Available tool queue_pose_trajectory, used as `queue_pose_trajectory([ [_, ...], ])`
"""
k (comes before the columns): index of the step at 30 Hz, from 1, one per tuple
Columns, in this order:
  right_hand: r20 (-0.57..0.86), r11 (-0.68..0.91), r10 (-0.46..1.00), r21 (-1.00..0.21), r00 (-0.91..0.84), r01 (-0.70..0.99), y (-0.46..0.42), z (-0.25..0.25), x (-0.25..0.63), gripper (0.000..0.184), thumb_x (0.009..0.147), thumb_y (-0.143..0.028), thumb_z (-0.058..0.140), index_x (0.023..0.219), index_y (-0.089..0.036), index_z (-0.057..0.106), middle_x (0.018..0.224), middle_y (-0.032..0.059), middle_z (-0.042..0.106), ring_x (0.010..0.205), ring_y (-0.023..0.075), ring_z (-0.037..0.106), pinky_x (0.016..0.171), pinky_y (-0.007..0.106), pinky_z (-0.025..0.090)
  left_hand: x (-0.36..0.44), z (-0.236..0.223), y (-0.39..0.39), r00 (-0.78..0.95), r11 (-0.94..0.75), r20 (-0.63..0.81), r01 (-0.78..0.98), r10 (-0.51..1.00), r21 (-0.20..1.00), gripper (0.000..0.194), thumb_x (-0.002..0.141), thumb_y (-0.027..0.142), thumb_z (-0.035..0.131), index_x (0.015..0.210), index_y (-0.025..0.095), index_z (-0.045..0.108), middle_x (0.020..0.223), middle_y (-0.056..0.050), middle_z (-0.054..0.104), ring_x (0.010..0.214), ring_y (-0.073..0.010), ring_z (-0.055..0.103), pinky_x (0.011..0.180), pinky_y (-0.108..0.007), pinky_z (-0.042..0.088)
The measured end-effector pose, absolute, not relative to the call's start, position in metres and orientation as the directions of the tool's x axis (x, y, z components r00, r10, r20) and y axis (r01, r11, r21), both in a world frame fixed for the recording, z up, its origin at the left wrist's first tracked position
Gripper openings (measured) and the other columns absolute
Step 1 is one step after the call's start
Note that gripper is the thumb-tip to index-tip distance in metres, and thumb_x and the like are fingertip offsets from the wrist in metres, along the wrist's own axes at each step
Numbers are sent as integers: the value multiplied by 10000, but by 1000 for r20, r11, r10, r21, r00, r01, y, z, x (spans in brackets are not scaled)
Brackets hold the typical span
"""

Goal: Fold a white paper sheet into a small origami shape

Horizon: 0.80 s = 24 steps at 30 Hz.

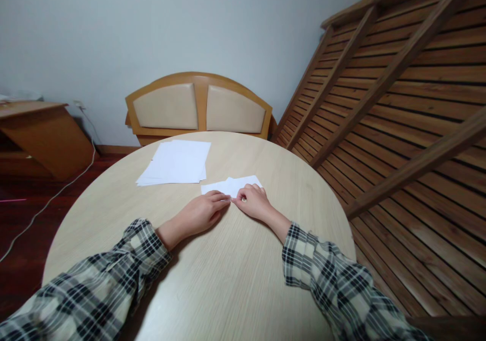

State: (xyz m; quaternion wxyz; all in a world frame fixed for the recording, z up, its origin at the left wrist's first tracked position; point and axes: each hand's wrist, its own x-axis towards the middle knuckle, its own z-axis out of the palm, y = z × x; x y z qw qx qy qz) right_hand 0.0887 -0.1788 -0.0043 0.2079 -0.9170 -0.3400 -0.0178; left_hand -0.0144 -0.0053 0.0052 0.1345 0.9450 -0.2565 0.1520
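Plaid sleeves (114, 270) reach in from 7 and 5 o'clock across the round table (228, 280). White paper (245, 182) lies toward 1 o'clock, the stacked sheets (178, 161) at 11. Your left hand (203, 212) rests fingers together at its near edge; your right hand (255, 201) curls thumb toward forefinger, any pinch unclear. Ideally, steady with the left, press evenly with the right, and keep edges straight.
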Motion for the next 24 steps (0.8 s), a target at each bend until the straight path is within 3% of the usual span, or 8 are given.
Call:
queue_pose_trajectory([
  [24, 96, -721, 614, -337, 784, 606, -180, -3, 97, 219, 825, -329, 570, 666, -193, 636, 830, 47, 649, 821, 184, 537, 724, 290, 350, -10, -9, -9, 839, -866, 343, -486, -423, 120, 323, 947, 140, 409, 1213, 102, 588, 1189, -148, 643, 1130, -238, 554, 956, -406, 484],
])
